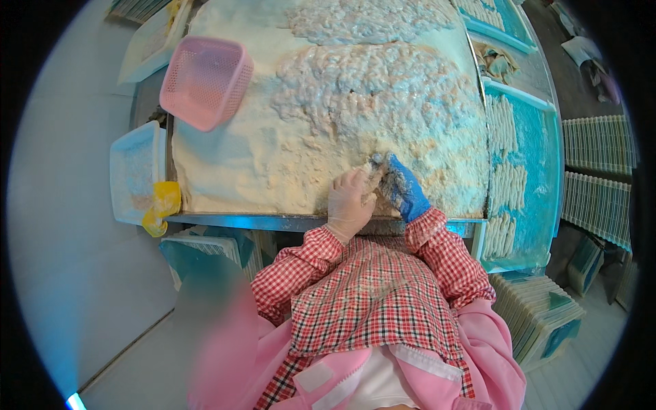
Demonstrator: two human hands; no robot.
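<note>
My left hand (350, 201), in a thin see-through glove, and my right hand (407, 190), in a blue glove dusted with crumbs, meet near the table's front edge. Fingers of both are curled and close round a small crumb-coated piece (375, 180), mostly hidden by them. Under and around it lies a layer of pale, loose crumbs (301, 181). Just beyond my hands spreads a wide heap of wet, glossy, pale raw pieces (372, 85), partly dusted with crumbs. A second such heap (369, 17) lies farther off.
A pink perforated basket (205, 85) rests at the table's left. Beside the table stands a white tub (137, 174) with a yellow cloth or glove (164, 203) over its rim. At right, a blue tray (540, 184) holds rows of coated strips (509, 184). Stacked trays (536, 314) stand below.
</note>
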